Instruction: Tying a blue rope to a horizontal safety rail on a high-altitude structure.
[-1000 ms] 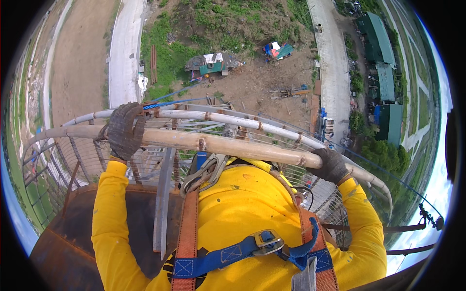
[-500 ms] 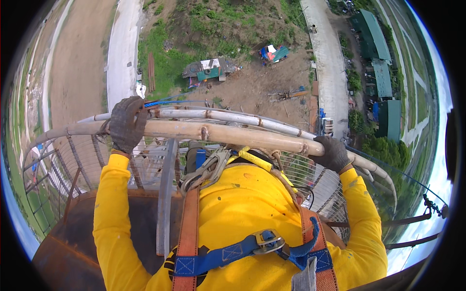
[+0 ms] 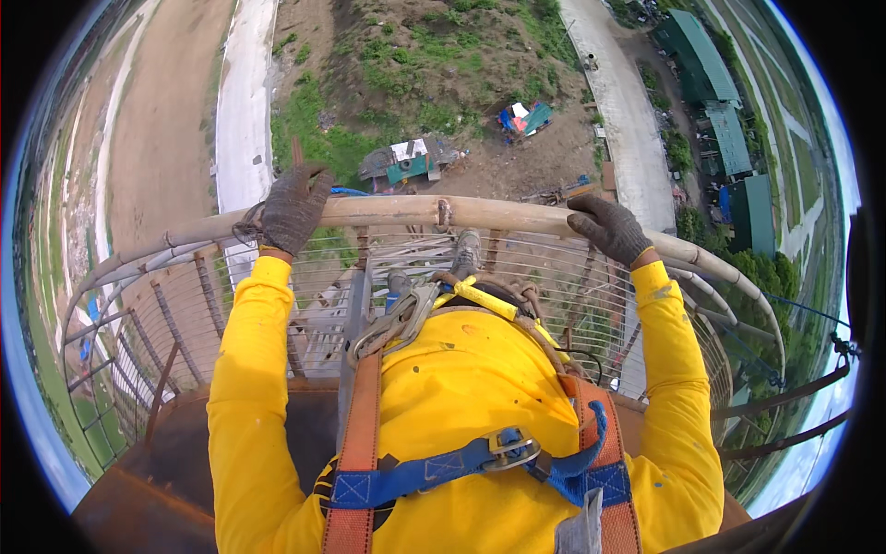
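A thick tan bamboo pole [image 3: 401, 211] curves across in front of me, above a wire mesh guard [image 3: 171, 300]. My left hand [image 3: 295, 210], in a dark grey glove, is wrapped over the pole on the left. Farther right, my right hand [image 3: 611, 227], also gloved, lies on top of the same pole. Its fingers are stretched out, with a gap showing between thumb and forefinger. Paler thin poles [image 3: 703, 294] run below the thick one. Over my yellow shirt sits an orange and blue harness [image 3: 365, 443], with a large metal hook [image 3: 406, 319] at the waist.
Rusty metal plate [image 3: 175, 452] spreads at lower left, beside a grey upright bar [image 3: 355, 314]. Far below lie dirt ground, a pale concrete road [image 3: 245, 111] and green-roofed buildings [image 3: 697, 55]. Dark metal arms [image 3: 784, 392] and a blue rope [image 3: 808, 312] reach out at right.
My hands have come closer together along the pole, and my right fingers have loosened from a wrapped hold. The pole sits a little higher in view, showing more mesh and a shoe below.
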A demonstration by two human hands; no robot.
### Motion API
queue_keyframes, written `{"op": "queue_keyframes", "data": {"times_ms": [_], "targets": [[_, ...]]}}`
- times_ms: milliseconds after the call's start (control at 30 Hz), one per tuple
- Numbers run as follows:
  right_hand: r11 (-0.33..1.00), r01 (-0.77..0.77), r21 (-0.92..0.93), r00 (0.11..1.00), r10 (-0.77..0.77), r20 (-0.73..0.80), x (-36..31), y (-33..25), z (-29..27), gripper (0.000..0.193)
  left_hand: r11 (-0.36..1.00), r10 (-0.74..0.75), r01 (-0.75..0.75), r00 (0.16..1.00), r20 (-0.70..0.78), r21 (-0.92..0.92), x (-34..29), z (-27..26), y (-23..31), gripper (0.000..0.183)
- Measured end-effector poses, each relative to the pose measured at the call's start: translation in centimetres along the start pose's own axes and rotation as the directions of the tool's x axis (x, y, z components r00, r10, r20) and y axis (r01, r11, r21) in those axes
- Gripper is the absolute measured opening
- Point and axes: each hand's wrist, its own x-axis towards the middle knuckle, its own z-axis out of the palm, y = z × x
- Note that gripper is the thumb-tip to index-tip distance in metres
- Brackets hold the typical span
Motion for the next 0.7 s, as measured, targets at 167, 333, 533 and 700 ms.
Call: {"op": "queue_keyframes", "data": {"times_ms": [167, 333, 533, 700], "targets": [[0.97, -0.158, -0.187, 0.979, 0.129, -0.159, 3.0, -0.9, 3.2, 0.048, 0.942, -0.198, 0.133, 0.962, -0.188, -0.308, 0.9, -3.4, -2.1, 0.032], [0.948, -0.278, -0.154, 0.929, 0.224, -0.294, 3.0, -2.8, 3.1, 0.054, 0.949, -0.156, 0.098, 0.972, -0.174, -0.301, 1.1, -6.2, -1.6, 0.037], [0.937, -0.321, -0.138, 0.897, 0.254, -0.361, 3.3, -2.3, 3.4, 0.054, 0.954, 0.013, -0.096, 0.96, -0.281, -0.284, 1.3, -11.4, 2.1, 0.031], [0.944, -0.328, -0.045, 0.88, 0.288, -0.378, 3.1, -2.1, 3.0, 0.054, 0.971, -0.086, -0.018, 0.904, -0.42, -0.238, 0.1, -16.8, -3.5, 0.035]]}}
